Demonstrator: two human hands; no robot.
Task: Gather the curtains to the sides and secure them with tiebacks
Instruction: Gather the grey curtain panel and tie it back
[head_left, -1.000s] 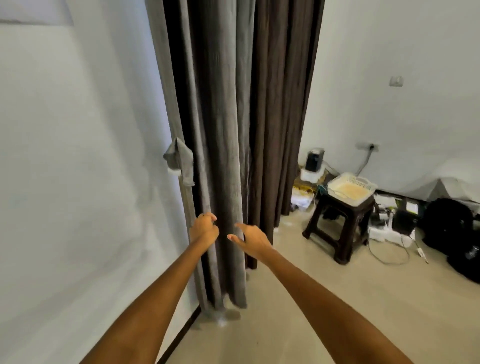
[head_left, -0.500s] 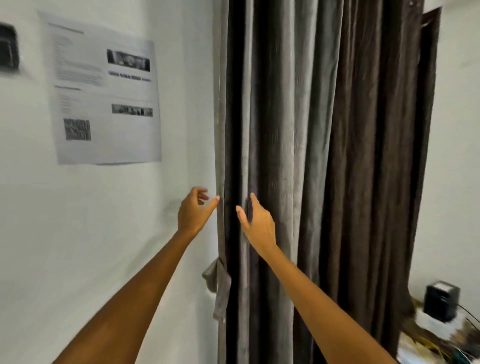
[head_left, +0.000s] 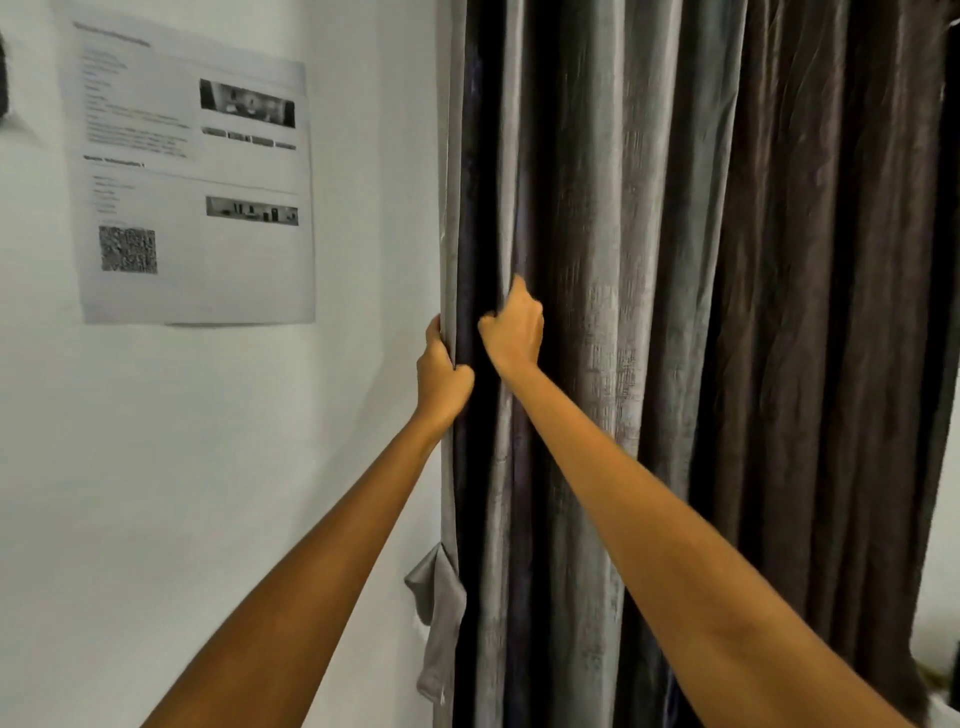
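A grey curtain (head_left: 597, 218) hangs in long folds beside the white wall, and a darker brown curtain (head_left: 821, 270) hangs to its right. My left hand (head_left: 441, 371) grips the grey curtain's outer edge by the wall. My right hand (head_left: 511, 327) is curled into a fold of the same curtain just to the right, fingers buried in the cloth. A grey fabric tieback (head_left: 439, 618) hangs loose on the wall below my left hand, beside the curtain's edge.
A printed paper sheet (head_left: 192, 176) with small pictures and a code square is stuck on the white wall (head_left: 156, 467) to the left. A dark object shows at the far left edge of the wall.
Both hands have risen to the curtain. They went from open fingers near the cloth to gripping it: the left on the edge, the right in a fold. The view has tilted up.
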